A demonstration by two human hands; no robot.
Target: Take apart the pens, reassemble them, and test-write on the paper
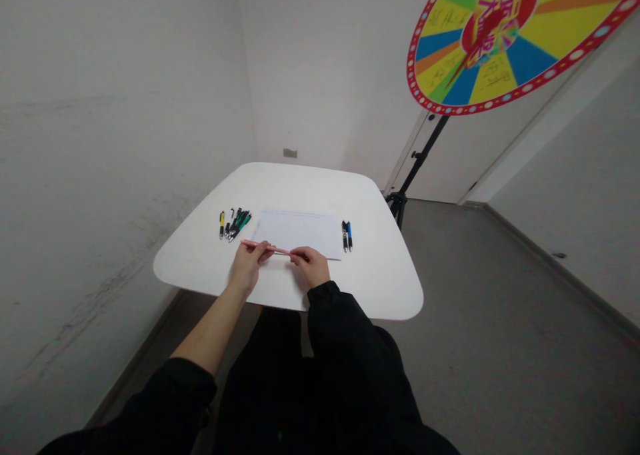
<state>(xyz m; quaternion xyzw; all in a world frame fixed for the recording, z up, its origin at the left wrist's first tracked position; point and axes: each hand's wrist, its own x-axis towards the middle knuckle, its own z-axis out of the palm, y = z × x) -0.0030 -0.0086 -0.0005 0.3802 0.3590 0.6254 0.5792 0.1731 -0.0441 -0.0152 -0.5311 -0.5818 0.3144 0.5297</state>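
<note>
A slim pink pen [277,249] is held crosswise above the near edge of a white sheet of paper [300,228]. My left hand [247,263] pinches its barrel, with one end sticking out to the left past the fingers. At the other end, the fingertips of my right hand [311,264] close on the tip; whether a small part is between them is too fine to make out. Faint writing shows along the paper's top and left edges.
Left of the paper lies a bunch of green and black pens [240,224], with a yellow pen [222,225] beside it. Two pens, one blue [349,236], lie to the right. Beyond the white table [385,282] stands a colourful prize wheel [500,42] on a black stand.
</note>
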